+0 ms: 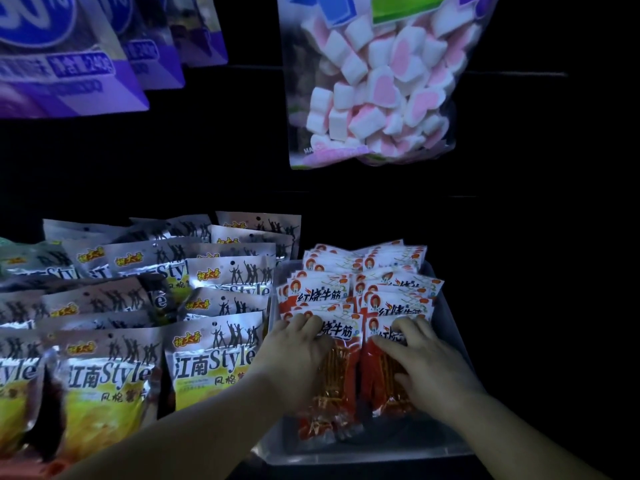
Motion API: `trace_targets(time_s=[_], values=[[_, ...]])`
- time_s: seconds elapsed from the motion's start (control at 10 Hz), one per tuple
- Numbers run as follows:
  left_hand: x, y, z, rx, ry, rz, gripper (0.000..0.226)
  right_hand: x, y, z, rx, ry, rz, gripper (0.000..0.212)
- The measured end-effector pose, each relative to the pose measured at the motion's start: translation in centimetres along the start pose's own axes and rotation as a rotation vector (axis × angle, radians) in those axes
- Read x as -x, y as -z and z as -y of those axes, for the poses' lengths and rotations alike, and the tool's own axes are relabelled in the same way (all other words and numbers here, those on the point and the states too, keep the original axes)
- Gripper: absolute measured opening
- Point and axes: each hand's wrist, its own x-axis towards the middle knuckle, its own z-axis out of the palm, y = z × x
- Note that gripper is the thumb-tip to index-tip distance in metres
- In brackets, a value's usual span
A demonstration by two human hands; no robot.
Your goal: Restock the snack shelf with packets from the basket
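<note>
Packets [325, 296] in red wrappers are standing in two rows inside a grey tray [398, 448] on the shelf, and we are working at the tray's front edge. Our left hand [298, 348] is curling its fingers over the top of the front left packet [337, 379], clamped on it. Our right hand [429, 365] is gripping the front right packet [384, 386] the same way, fingertips hooked at its top edge and thumb lying on its face. Both packets are leaning back against the rows behind.

From there we are weighing what could go wrong. The wrappers are looking glossy, so a packet held only by its top could be slipping free if we are pulling instead of pressing. The lower end of the front left packet is looking bunched against the tray's front wall, and forcing it down could be crumpling it or breaking the sticks inside. The rows behind are fanning loosely, so too hard a push could be knocking them crooked toward the back edge. Silver packets [214, 362] are crowding just beside the tray's left wall, and our left forearm is passing in front of them, so a careless sweep could be toppling the nearest. A marshmallow bag [374, 84] is hanging above the tray, well apart from both hands.
</note>
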Motion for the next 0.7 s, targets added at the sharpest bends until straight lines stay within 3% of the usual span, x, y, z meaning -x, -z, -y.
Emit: trace_targets(time_s=[0.3,0.5,0.7], values=[[0.1,-0.2,0.2,0.071,0.003,-0.161,0.033,-0.4,0.4,-0.4,0.000,-0.065,-0.100,0.042],[1.9,0.6,0.8,0.224,-0.037,-0.322,0.028,-0.4,2.5,1.6,-0.112,-0.156,-0.082,0.043],[5.8,4.2,1.9,0.474,0.064,-0.313,0.044,1.1,6.2,4.8,-0.121,-0.228,-0.019,0.028]])
